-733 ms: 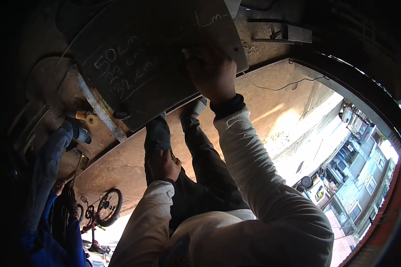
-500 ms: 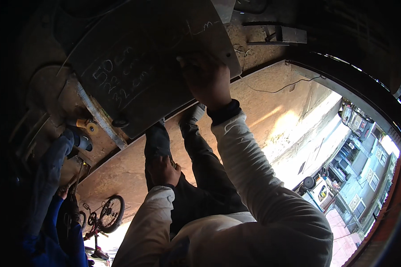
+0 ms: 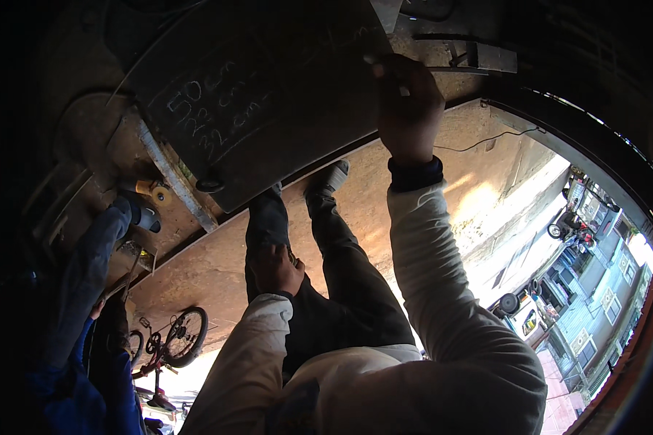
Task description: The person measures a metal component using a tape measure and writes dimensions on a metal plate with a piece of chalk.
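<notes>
A dark flat metal sheet (image 3: 297,138) with pale chalk writing lies in front of me. My right hand (image 3: 411,101) is raised at the sheet's right edge, its fingers pinched round a short white stick of chalk (image 3: 371,59). Both ends of the chalk show, and whether it touches the sheet I cannot tell. Against my left thigh rests my left hand (image 3: 279,269), fingers curled; a small dark and yellowish thing shows beside them, too unclear to name.
At left, another person in blue clothing (image 3: 76,399) has a leg near a yellow-and-grey roll-like object (image 3: 161,196). A metal bar (image 3: 156,156) lies beside the sheet. A bicycle (image 3: 185,337) stands behind. On the right, a thin cable (image 3: 479,145) crosses the floor near a sunlit opening.
My right hand has moved right, off the middle of the sheet to its right edge, with the chalk still in it. My left hand stays on my thigh; the view has shifted slightly.
</notes>
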`<state>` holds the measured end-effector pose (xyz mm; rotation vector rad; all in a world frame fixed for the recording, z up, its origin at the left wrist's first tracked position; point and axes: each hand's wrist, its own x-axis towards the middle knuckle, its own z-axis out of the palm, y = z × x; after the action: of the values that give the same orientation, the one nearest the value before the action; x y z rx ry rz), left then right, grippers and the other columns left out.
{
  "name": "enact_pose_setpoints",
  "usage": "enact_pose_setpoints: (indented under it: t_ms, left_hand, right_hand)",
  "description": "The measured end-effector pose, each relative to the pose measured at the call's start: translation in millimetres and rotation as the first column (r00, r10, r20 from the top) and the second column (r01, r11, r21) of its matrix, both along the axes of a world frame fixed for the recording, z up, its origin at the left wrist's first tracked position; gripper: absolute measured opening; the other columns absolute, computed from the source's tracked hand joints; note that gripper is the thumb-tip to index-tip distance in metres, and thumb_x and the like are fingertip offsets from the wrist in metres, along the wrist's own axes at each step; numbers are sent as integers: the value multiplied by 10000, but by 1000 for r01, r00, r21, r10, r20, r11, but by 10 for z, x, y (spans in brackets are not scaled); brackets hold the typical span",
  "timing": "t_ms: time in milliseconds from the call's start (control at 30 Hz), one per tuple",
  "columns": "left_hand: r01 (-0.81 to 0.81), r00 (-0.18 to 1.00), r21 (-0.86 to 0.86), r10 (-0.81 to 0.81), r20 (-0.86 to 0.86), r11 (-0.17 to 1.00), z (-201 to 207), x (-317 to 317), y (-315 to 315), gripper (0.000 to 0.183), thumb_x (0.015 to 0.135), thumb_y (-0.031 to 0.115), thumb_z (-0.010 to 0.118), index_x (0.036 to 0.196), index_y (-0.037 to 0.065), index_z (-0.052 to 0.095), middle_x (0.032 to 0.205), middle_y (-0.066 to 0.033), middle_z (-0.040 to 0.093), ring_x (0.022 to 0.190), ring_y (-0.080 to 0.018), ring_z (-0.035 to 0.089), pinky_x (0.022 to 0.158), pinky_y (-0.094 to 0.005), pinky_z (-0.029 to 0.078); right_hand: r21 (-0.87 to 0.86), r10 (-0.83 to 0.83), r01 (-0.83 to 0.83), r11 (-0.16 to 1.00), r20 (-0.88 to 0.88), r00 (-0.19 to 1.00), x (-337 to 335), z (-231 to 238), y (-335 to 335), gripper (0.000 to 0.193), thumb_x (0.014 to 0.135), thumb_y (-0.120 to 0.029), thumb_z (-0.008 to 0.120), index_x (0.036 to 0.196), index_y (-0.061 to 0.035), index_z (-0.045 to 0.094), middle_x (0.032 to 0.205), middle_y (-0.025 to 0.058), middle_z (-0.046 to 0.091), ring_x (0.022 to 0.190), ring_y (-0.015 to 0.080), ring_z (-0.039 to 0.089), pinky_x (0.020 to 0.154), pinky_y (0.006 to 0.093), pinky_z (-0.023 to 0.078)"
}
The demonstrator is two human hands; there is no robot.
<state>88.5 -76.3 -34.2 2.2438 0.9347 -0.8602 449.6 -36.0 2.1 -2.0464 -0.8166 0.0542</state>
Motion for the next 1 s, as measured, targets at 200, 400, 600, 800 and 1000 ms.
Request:
enact_pose_setpoints:
  t_ms: [200, 400, 600, 800, 1000]
  left_hand:
    - [-26, 997, 22, 24, 68, 999, -67, -61, -59, 438, 709, 328, 718, 1037, 55, 620, 1185, -133, 548, 1212, -301, 461, 975, -510, 374]
    - [-32, 998, -83, 28, -52, 996, 36, 76, 28, 557, 732, 344, 725, 1182, 40, 605, 1304, -185, 520, 1236, -353, 461, 1044, -473, 369]
    - [-50, 995, -97, 41, -94, 994, 68, 119, 58, 548, 722, 348, 729, 1157, 32, 622, 1289, -182, 527, 1218, -359, 469, 1032, -477, 373]
    - [-21, 997, -106, 12, -78, 994, 62, 111, 73, 549, 749, 356, 709, 1189, 44, 606, 1270, -185, 546, 1218, -352, 476, 1035, -481, 368]
    - [-38, 987, -150, 15, -158, 988, 89, 154, 99, 595, 771, 372, 694, 1257, 53, 567, 1308, -176, 535, 1254, -344, 460, 1069, -475, 341]
  right_hand:
    - [-110, 249, -236, 965, 118, 961, -211, -82, 115, 106, 832, -91, 714, 936, -81, 730, 896, 70, 703, 766, 187, 672, 632, 294, 529]
    - [-170, 198, -190, 967, 31, 980, -250, -164, 162, 119, 815, -101, 719, 932, -96, 739, 869, 80, 701, 756, 222, 678, 641, 320, 534]
    - [-182, 179, -166, 969, 62, 982, -267, -189, 184, 113, 816, -113, 701, 920, -121, 744, 860, 62, 702, 769, 226, 672, 665, 326, 539]
    - [-186, 178, -161, 969, 74, 981, -259, -224, 176, 112, 816, -125, 699, 917, -130, 746, 841, 58, 702, 774, 230, 670, 665, 327, 537]
    - [-197, 173, -156, 968, 75, 982, -262, -222, 184, 114, 813, -125, 699, 916, -130, 746, 843, 59, 703, 767, 229, 675, 671, 326, 541]
